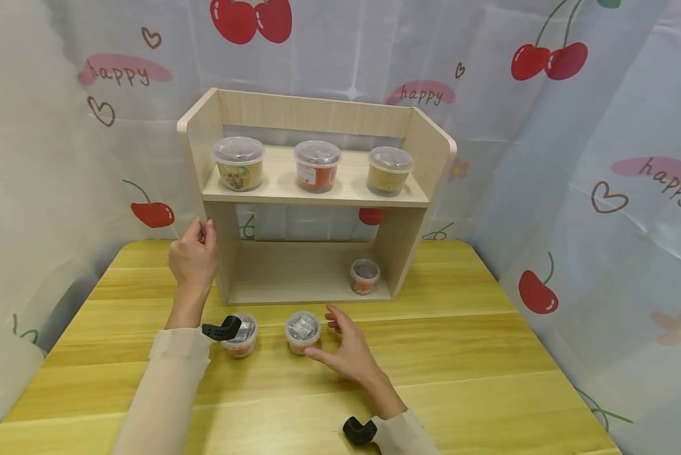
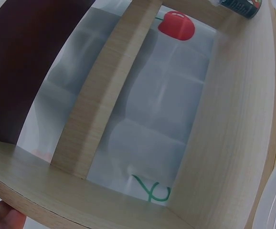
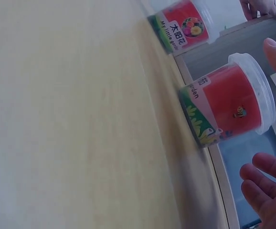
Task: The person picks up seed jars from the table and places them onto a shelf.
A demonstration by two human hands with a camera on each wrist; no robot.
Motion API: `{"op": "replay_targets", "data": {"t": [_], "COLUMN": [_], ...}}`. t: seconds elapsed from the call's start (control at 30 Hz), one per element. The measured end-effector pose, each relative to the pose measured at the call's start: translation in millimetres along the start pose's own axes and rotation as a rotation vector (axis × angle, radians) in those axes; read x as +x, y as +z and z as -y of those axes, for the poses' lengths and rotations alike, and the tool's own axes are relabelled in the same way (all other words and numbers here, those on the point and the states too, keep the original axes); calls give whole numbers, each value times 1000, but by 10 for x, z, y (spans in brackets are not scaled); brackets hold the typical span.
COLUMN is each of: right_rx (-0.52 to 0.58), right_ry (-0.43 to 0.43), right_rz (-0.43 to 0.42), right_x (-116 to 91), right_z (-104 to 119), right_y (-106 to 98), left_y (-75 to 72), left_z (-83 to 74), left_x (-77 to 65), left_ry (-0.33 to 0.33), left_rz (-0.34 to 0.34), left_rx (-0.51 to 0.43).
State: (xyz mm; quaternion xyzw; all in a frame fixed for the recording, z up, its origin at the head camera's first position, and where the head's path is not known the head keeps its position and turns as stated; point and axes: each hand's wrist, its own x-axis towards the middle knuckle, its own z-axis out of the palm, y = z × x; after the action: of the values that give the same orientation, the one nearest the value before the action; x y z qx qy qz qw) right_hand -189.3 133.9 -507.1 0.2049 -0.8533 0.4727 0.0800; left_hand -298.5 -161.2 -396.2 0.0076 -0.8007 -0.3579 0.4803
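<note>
My left hand (image 1: 194, 256) grips the front edge of the left side panel of a pale wooden two-tier shelf (image 1: 318, 202); its fingertips (image 2: 6, 217) show beyond the panel in the left wrist view. My right hand (image 1: 349, 351) is spread beside a small lidded plastic tub (image 1: 303, 333) on the table, thumb and fingers apart around its right side. In the right wrist view this tub (image 3: 231, 102) has a red label with green at the base. A similar tub (image 1: 241, 336) stands to its left, partly behind the left wrist's black band.
Three larger lidded tubs, yellow-green (image 1: 239, 165), red (image 1: 316, 167) and yellow (image 1: 388, 172), line the upper shelf. One small tub (image 1: 365, 277) stands at the lower shelf's right end. A printed curtain (image 1: 340, 57) hangs behind the wood-grain table (image 1: 460, 354).
</note>
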Motion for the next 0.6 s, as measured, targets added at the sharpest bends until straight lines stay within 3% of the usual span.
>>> {"op": "replay_targets", "data": {"t": [0.27,0.6], "right_rx": [2,-30], "right_ry": [56,33], "right_rz": [37,65], "right_x": [45,89], "right_z": [18,39], "right_y": [55,102], "left_y": [-3,-10], "left_z": [9,1], "left_x": [-4,0], "left_ry": [3,6], "left_rz": [3,-1], "left_rx": [-16,-15]}}
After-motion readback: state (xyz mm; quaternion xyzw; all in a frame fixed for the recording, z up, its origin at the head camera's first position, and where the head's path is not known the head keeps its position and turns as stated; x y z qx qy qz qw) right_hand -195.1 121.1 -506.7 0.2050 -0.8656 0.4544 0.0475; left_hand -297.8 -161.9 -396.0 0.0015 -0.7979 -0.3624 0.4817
